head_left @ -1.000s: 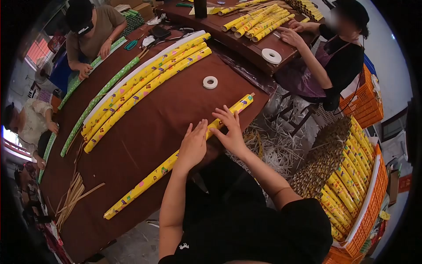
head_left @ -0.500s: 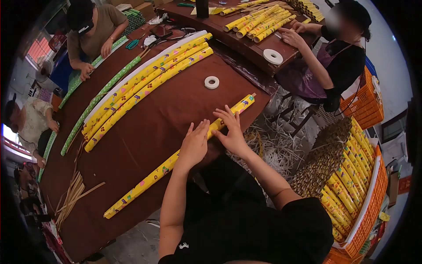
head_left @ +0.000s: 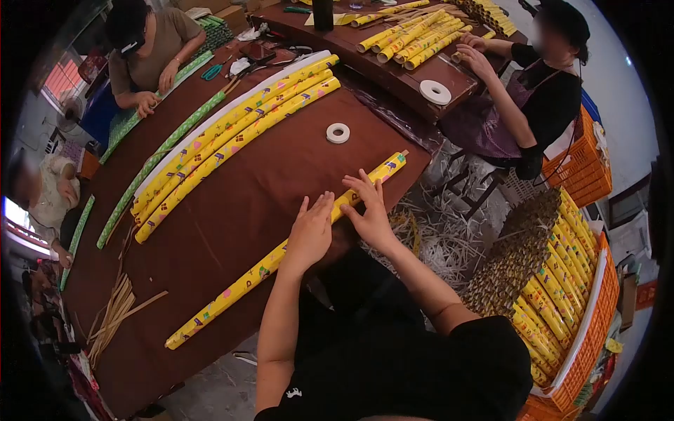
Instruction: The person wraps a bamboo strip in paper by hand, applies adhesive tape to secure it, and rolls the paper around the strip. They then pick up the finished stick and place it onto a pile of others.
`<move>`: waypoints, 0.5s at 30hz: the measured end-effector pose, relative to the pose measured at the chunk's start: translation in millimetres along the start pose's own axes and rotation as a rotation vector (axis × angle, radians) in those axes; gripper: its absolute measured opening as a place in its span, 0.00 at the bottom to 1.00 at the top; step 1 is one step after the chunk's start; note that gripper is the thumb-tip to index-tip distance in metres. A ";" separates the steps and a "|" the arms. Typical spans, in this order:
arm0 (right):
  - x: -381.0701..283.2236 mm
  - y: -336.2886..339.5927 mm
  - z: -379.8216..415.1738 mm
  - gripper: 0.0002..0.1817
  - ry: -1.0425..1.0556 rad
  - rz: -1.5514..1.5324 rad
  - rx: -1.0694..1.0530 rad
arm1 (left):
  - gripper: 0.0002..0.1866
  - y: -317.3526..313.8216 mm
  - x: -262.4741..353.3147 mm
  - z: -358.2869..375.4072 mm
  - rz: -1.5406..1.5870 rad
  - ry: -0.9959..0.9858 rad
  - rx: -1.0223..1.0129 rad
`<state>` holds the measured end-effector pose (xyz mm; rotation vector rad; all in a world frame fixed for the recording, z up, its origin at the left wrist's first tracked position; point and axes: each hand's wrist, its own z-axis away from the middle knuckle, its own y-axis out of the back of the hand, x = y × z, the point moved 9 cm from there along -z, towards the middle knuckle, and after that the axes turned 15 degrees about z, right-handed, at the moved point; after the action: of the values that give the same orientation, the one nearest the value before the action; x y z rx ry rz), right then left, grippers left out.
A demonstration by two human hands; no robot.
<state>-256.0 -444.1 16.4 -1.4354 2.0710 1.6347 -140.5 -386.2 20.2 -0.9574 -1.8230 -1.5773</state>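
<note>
A long yellow patterned paper-wrapped tube point(head_left: 239, 286) lies along the near edge of the brown table point(head_left: 232, 203). My left hand point(head_left: 309, 229) rests flat on it, fingers spread. My right hand point(head_left: 368, 209) lies flat on the same tube just to the right, fingers apart and pointing left. Neither hand grips it. The tube's right end point(head_left: 393, 163) shows a wooden stick tip.
Three finished yellow tubes point(head_left: 232, 133) lie further back, with a white tape roll point(head_left: 338, 132) near them. Thin wooden sticks point(head_left: 116, 316) sit at the left. Other people work at the table's far side and at a second table. An orange crate point(head_left: 562, 295) of yellow tubes stands at the right.
My hands stay pressed on the tube, almost still. The person at the right has drawn both hands closer to the tubes on the far table.
</note>
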 end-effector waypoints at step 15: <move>-2.3 3.1 0.0 0.28 -0.008 -0.049 -0.004 | 0.24 1.6 4.5 0.4 0.001 -0.027 0.003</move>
<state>-257.0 -442.9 19.9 -1.4662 2.0130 1.6243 -142.0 -384.9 24.6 -0.9828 -1.8422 -1.5680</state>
